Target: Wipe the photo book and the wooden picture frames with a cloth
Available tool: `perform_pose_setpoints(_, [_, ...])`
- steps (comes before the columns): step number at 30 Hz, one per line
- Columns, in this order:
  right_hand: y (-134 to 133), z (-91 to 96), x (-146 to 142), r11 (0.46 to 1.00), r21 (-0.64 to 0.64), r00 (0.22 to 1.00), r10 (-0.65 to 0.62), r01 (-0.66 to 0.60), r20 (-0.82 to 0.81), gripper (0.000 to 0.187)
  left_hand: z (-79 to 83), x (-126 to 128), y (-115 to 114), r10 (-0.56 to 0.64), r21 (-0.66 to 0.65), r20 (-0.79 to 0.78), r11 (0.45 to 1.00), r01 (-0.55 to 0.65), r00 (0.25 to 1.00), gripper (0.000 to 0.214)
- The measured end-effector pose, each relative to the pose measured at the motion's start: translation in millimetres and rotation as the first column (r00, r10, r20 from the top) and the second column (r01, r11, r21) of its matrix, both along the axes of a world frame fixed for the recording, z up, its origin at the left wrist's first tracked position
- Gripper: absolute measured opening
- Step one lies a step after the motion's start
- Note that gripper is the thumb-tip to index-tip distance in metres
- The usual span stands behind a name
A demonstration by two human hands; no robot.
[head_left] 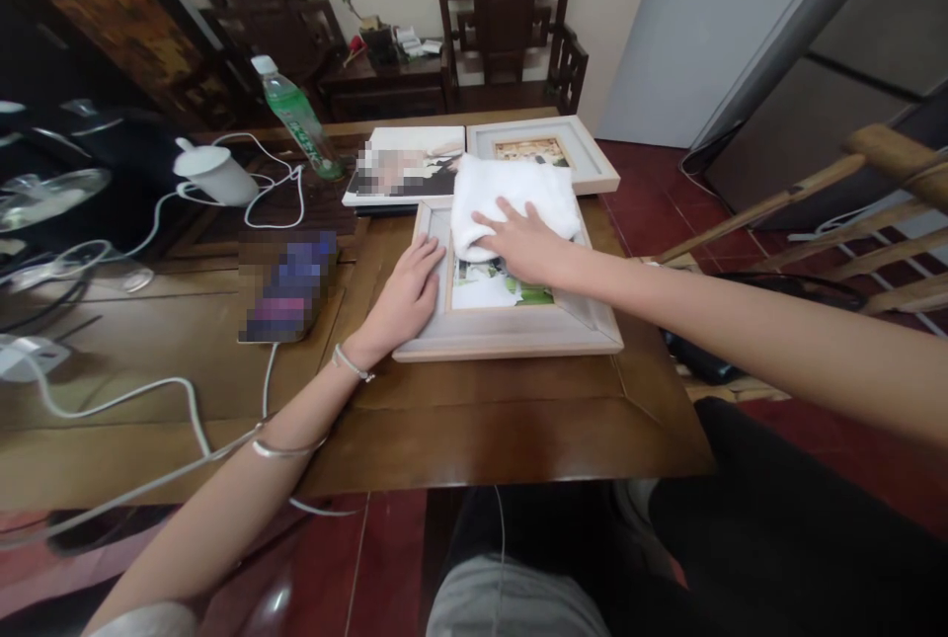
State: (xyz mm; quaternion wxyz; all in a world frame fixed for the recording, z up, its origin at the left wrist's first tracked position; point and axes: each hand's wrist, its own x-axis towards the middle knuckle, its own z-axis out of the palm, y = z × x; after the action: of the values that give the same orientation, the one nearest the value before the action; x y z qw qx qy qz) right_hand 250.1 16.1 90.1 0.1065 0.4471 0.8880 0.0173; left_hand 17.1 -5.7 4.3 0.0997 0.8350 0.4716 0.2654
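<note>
A pale wooden picture frame (pixel 511 333) lies flat on the dark wooden table (pixel 474 420). My left hand (pixel 404 296) rests flat on the frame's left edge, fingers stretched out. My right hand (pixel 529 244) presses, fingers spread, on a folded white cloth (pixel 511 198) that lies on the frame's glass at its upper part. Part of the photo shows below the cloth.
A second frame (pixel 585 153) and a photo print (pixel 404 168) lie behind. A phone (pixel 285 286) on a white cable, a green bottle (pixel 296 119), a white device (pixel 214 173) and a fan (pixel 44 202) stand left. Wooden chairs (pixel 508 20) are behind, and a wooden rack (pixel 851 212) to the right.
</note>
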Motion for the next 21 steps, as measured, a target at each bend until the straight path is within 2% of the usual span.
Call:
perform_pose_setpoints(5, [-50.3,25.6,-8.2,0.986,-0.158,0.998,0.056,-0.056,-0.004,0.073,0.4,0.4,0.7,-0.006,-0.018,-0.002,1.000,0.006,1.000,0.052])
perform_pose_setpoints(9, [-94.8,55.5,-7.4,0.921,-0.372,0.993,0.105,-0.116,-0.051,0.051,1.8,0.7,0.7,-0.007,-0.022,0.007,1.000,0.007,1.000,0.053])
perform_pose_setpoints(12, [-112.9,66.6,-6.4,0.883,-0.442,0.987,0.134,-0.161,-0.092,0.037,3.6,0.8,0.5,-0.017,-0.035,0.017,0.999,0.018,1.000,0.053])
perform_pose_setpoints(16, [-110.5,59.8,-6.2,0.896,-0.417,0.986,0.105,-0.151,-0.133,0.042,4.7,1.4,0.3,-0.016,-0.050,0.017,0.999,0.017,1.000,0.053])
perform_pose_setpoints(21, [-76.1,35.3,-3.5,0.947,-0.303,0.992,0.079,-0.107,-0.103,0.062,2.6,1.7,1.1,-0.006,-0.040,0.002,0.999,0.006,1.000,0.052])
